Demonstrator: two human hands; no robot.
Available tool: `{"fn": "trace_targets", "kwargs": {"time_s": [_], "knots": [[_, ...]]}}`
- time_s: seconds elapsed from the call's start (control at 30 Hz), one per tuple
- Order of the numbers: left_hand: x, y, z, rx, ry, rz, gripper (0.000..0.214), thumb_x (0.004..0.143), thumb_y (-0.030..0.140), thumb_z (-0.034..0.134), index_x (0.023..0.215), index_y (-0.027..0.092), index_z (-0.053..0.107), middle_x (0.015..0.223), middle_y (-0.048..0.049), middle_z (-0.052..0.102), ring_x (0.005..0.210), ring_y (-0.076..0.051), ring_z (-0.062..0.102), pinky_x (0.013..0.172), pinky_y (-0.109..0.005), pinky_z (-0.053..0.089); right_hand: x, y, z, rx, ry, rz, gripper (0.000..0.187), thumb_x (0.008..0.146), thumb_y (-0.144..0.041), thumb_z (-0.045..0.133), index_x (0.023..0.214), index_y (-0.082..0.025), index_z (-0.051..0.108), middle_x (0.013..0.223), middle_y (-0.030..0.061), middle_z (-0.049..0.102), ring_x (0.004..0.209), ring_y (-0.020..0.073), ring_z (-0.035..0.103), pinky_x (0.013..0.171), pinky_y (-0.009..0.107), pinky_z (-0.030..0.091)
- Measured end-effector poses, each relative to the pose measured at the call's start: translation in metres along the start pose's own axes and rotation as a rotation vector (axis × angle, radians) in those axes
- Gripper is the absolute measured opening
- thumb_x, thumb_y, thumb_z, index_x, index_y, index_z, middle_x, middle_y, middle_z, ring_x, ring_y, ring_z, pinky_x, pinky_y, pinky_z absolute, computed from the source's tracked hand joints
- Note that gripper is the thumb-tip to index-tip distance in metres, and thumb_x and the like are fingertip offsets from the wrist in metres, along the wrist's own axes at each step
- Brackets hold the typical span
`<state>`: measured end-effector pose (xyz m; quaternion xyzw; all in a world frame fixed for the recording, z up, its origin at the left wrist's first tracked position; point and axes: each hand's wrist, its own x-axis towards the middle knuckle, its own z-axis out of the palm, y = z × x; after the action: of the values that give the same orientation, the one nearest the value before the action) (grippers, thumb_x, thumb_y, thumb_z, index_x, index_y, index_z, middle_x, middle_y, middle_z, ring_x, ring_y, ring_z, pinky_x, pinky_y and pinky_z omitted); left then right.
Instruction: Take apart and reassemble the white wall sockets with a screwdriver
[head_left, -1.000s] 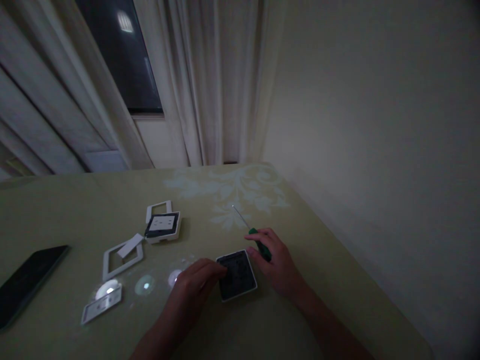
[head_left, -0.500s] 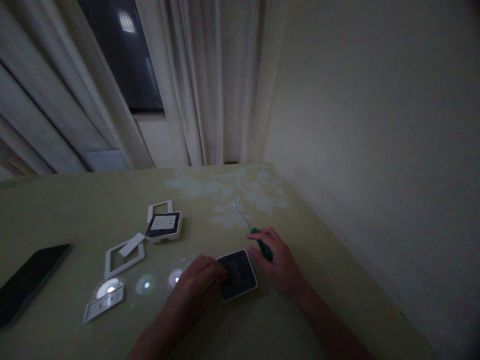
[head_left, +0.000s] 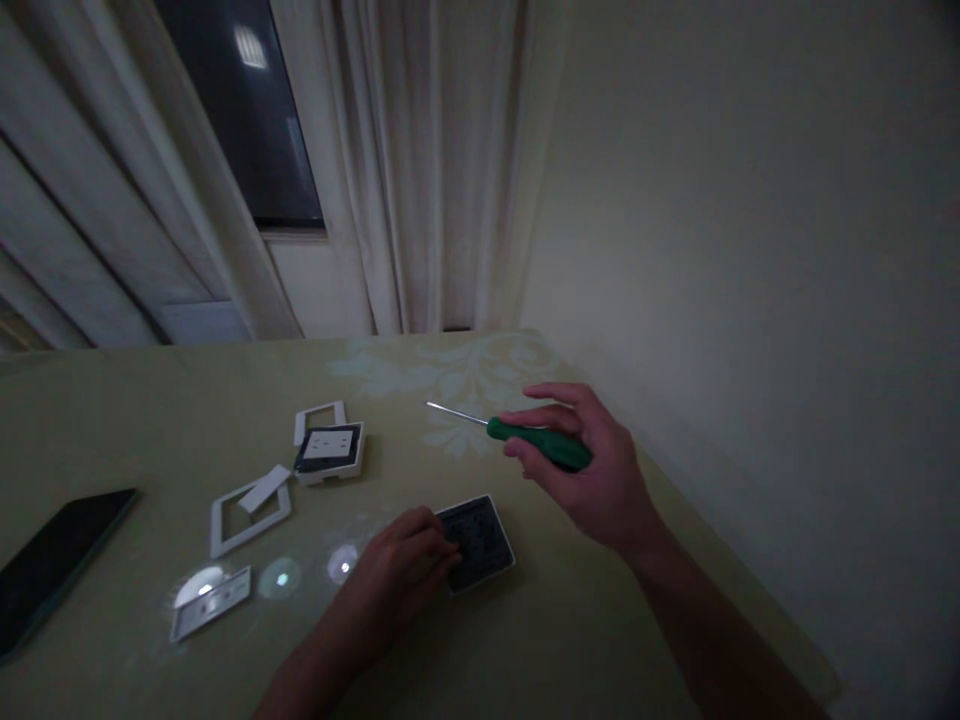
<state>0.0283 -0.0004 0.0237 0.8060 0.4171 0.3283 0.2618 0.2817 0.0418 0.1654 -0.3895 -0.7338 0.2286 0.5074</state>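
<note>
My right hand (head_left: pixel 596 470) is raised above the table with its fingers closed round the green handle of a screwdriver (head_left: pixel 525 437). The thin metal shaft points left. Below it, my left hand (head_left: pixel 401 575) rests on the table, fingers curled against the left edge of a dark square switch module (head_left: pixel 480 540) with a white rim, holding it down.
A second module with a white face (head_left: pixel 328 450) lies farther back beside a white frame (head_left: pixel 319 413). Another white frame (head_left: pixel 247 508), a white strip (head_left: pixel 210 603) and a dark phone (head_left: pixel 52 560) lie to the left. The table (head_left: pixel 562 640) ends at the right near a wall.
My right hand has lifted the screwdriver off the table and turned its shaft to point left. My left hand has stayed on the dark module.
</note>
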Motion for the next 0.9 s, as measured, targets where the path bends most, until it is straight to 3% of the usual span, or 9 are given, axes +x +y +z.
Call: {"fn": "trace_targets", "kwargs": {"time_s": [0.1,0.17,0.27,0.37,0.43,0.6,0.9], "knots": [[0.0,-0.002,0.001,-0.037,0.016,-0.005,0.01,0.105,0.025,0.066,0.098,0.026,0.073,0.1,-0.0032,0.069,0.09,-0.019,0.071,0.08,-0.03,0.057,0.023,-0.025,0.004,-0.089,0.196,-0.118,0.037,0.088,-0.026,0.085,0.114,-0.028,0.059,0.102,-0.0011,0.075,0.086,0.0191,0.078,0.076,0.033,0.066],[0.0,-0.001,0.0,-0.046,0.033,-0.025,0.008,0.102,0.03,0.071,0.109,0.027,0.072,0.106,-0.005,0.07,0.096,-0.022,0.071,0.083,-0.034,0.059,0.031,-0.033,0.007,-0.185,0.275,-0.169,0.043,0.084,-0.026,0.088,0.114,-0.028,0.058,0.095,-0.0034,0.073,0.085,0.0187,0.076,0.073,0.031,0.064],[-0.001,0.003,0.0,-0.017,0.076,-0.057,0.06,0.087,0.04,0.089,0.139,0.029,0.061,0.13,-0.0113,0.067,0.118,-0.032,0.068,0.098,-0.048,0.06,0.031,-0.037,0.011,-0.213,0.272,-0.21,0.047,0.084,-0.029,0.091,0.118,-0.028,0.058,0.085,-0.0063,0.072,0.072,0.0156,0.073,0.067,0.028,0.061],[-0.001,0.005,0.003,0.011,0.059,-0.038,0.094,0.073,0.045,0.098,0.152,0.033,0.05,0.144,-0.014,0.064,0.128,-0.039,0.064,0.106,-0.058,0.058,0.023,-0.035,0.018,-0.221,0.16,-0.297,0.023,0.092,-0.028,0.082,0.102,-0.027,0.062,0.08,-0.0052,0.072,0.063,0.0126,0.068,0.064,0.026,0.057],[0.0,0.005,0.005,0.014,0.031,-0.024,0.09,0.074,0.041,0.096,0.152,0.035,0.051,0.143,-0.0129,0.066,0.127,-0.04,0.066,0.105,-0.058,0.059,0.018,-0.032,0.025,-0.235,0.075,-0.345,0.013,0.096,-0.024,0.075,0.094,-0.026,0.062,0.078,-0.0042,0.071,0.062,0.0121,0.067,0.063,0.025,0.055],[0.001,0.006,0.002,-0.004,0.016,-0.035,0.082,0.078,0.031,0.092,0.15,0.035,0.053,0.142,-0.0116,0.068,0.127,-0.039,0.065,0.104,-0.055,0.059,0.015,-0.015,0.046,-0.186,-0.023,-0.349,0.011,0.098,-0.024,0.073,0.093,-0.023,0.062,0.076,-0.0034,0.071,0.061,0.0113,0.064,0.062,0.023,0.052],[-0.002,0.004,0.0,-0.017,-0.011,-0.079,0.08,0.075,0.045,0.096,0.145,0.032,0.058,0.131,-0.012,0.071,0.12,-0.038,0.066,0.103,-0.056,0.058,0.015,-0.005,0.056,-0.131,-0.106,-0.308,0.012,0.098,-0.025,0.072,0.091,-0.022,0.063,0.076,-0.0037,0.069,0.061,0.0105,0.062,0.063,0.022,0.05]]}}
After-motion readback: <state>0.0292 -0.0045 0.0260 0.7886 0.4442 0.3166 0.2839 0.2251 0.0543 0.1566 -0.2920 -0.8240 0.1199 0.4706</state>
